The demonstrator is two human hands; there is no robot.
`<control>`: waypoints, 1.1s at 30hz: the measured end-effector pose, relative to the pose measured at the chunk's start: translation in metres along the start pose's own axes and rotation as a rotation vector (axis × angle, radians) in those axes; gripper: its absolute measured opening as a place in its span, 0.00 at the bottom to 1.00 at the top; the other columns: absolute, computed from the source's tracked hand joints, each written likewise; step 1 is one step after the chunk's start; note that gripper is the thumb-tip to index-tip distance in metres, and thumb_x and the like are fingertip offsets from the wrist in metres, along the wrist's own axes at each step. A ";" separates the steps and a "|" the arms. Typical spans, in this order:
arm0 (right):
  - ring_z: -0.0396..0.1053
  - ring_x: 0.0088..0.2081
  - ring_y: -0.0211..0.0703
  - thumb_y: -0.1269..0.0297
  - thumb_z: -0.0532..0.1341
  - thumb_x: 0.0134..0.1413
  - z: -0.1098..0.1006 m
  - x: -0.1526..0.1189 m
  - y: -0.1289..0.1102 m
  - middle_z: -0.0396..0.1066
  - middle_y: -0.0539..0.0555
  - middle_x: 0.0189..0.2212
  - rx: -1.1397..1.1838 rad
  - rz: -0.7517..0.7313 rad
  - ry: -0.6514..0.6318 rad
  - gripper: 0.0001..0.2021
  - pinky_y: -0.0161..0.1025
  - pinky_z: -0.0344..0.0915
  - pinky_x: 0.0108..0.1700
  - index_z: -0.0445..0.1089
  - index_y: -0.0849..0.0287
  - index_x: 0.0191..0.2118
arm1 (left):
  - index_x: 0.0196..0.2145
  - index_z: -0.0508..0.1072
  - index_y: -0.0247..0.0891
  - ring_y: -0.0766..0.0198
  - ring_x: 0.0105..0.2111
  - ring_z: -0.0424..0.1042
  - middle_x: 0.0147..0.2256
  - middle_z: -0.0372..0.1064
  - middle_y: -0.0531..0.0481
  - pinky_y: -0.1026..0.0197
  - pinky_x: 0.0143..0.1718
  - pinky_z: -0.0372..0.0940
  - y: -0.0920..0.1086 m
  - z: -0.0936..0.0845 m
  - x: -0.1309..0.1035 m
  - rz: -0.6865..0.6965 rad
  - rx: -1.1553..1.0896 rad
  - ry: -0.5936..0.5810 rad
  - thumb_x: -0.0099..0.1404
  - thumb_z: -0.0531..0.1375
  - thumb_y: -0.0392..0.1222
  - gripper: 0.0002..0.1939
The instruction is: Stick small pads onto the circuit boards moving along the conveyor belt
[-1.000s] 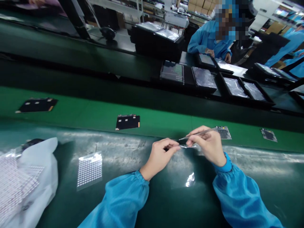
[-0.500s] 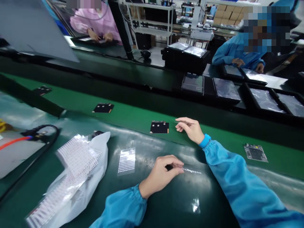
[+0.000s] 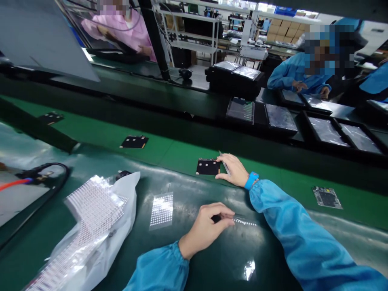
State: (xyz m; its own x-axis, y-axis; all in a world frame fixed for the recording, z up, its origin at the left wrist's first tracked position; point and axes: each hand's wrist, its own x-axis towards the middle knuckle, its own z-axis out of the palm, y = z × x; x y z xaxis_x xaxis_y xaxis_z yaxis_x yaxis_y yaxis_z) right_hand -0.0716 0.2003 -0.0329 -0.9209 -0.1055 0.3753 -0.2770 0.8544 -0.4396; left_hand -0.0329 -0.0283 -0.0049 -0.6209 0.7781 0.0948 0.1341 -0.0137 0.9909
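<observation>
My left hand point(image 3: 209, 226) is closed, pinching the edge of a clear sticker sheet point(image 3: 247, 222) with a row of small white dots. My right hand point(image 3: 233, 169) is at the right end of a black circuit board point(image 3: 207, 166) on the green belt. Its thumb and forefinger spread along that end, seemingly touching it. Thin metal tweezers point(image 3: 226, 166) are tucked in the same hand, tip up. Small pale squares show on the board's top. Left of my left hand, another sheet of white dots point(image 3: 161, 210) lies flat on the dark green mat.
More boards lie along the belt: a black one point(image 3: 134, 141), one farther left point(image 3: 51, 118) and a grey one point(image 3: 327, 197) at right. A white plastic bag point(image 3: 121, 226) with dotted sheets is at left. Across the belt stand black trays point(image 3: 325, 131) and two co-workers.
My right hand has moved left to the board's right end, its thumb and forefinger spreading and the tweezers turning upward. My left hand keeps its pinch. The view has shifted slightly.
</observation>
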 end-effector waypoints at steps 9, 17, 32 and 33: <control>0.71 0.48 0.56 0.57 0.68 0.55 -0.077 -0.047 -0.001 0.74 0.61 0.45 -0.028 0.037 0.167 0.20 0.52 0.69 0.52 0.68 0.57 0.51 | 0.32 0.83 0.37 0.61 0.29 0.78 0.29 0.80 0.47 0.62 0.33 0.72 -0.003 -0.001 0.001 0.042 0.048 0.011 0.59 0.68 0.36 0.03; 0.71 0.50 0.61 0.58 0.69 0.54 -0.170 -0.066 -0.006 0.74 0.62 0.47 -0.258 0.147 0.028 0.21 0.56 0.68 0.54 0.70 0.58 0.52 | 0.32 0.82 0.38 0.64 0.26 0.77 0.28 0.80 0.49 0.65 0.29 0.73 -0.002 -0.002 0.005 0.127 0.073 0.023 0.59 0.68 0.35 0.03; 0.71 0.25 0.38 0.48 0.67 0.57 -0.101 -0.076 0.015 0.76 0.53 0.26 0.813 0.594 0.384 0.23 0.36 0.68 0.27 0.77 0.63 0.47 | 0.33 0.82 0.39 0.63 0.27 0.79 0.30 0.81 0.48 0.64 0.31 0.75 0.000 -0.002 0.005 0.126 0.132 0.041 0.60 0.67 0.35 0.03; 0.69 0.23 0.36 0.46 0.67 0.55 -0.099 -0.078 0.019 0.75 0.53 0.25 0.843 0.632 0.410 0.24 0.34 0.66 0.24 0.77 0.64 0.46 | 0.33 0.82 0.39 0.63 0.27 0.79 0.30 0.81 0.48 0.63 0.31 0.75 0.002 -0.001 0.006 0.125 0.133 0.035 0.60 0.67 0.35 0.03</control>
State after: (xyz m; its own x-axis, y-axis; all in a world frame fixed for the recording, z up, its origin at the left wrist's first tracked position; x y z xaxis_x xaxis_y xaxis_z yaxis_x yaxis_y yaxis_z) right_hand 0.0222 0.2752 0.0098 -0.8450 0.5312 0.0616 -0.0332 0.0629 -0.9975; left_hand -0.0371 -0.0245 -0.0027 -0.6191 0.7532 0.2222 0.3117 -0.0241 0.9499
